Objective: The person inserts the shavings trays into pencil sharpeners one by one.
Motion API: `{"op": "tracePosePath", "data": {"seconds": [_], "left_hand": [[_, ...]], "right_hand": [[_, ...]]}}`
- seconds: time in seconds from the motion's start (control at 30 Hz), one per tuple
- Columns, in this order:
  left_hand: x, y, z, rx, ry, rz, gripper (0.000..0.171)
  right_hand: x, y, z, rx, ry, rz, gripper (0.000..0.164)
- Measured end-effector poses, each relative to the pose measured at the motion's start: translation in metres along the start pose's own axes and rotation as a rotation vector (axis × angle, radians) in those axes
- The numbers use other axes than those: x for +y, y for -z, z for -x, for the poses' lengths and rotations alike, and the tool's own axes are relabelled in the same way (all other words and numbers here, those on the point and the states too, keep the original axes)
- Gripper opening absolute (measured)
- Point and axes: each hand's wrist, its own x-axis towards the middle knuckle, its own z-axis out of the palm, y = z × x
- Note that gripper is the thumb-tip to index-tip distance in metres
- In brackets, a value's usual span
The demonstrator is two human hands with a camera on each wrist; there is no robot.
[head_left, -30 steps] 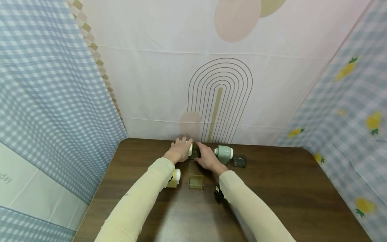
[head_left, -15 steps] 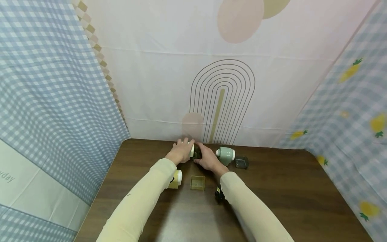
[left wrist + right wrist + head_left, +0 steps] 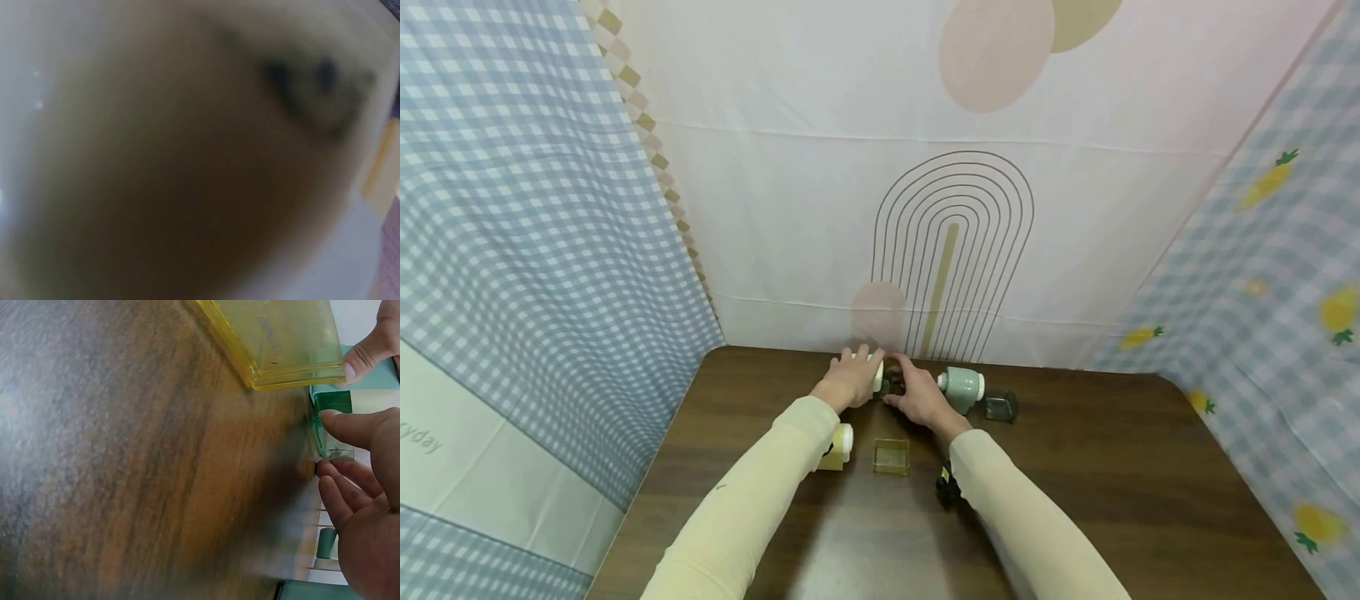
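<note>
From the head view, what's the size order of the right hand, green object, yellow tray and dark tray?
1. Right hand
2. Green object
3. Yellow tray and dark tray: too alike to rank

Booth of patterned curtains (image 3: 790,217), wooden table (image 3: 1112,483)

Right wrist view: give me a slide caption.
Right hand holds a green tray; a yellow tray sits nearby on the brown table.

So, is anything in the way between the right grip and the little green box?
No, nothing I can see. The green box sits between the right grip's thumb and fingers. The yellow box is off to the side.
</note>
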Motion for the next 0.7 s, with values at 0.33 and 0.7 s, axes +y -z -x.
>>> {"op": "tracePosePath", "data": {"seconds": [0.33,0.7], "left_hand": [[-0.0001,-0.0011,-0.0005,0.013,0.000,-0.003,0.072],[-0.0012,-0.0046,-0.0056,0.009,0.019,0.002,0.073]], "right_hand": [[-0.0027,-0.0021,-0.0023,-0.019,-0.017,0.012,0.081],[-0.0059,-0.0065,-0.0063,-0.011,-0.006,-0.014,0.083]]}}
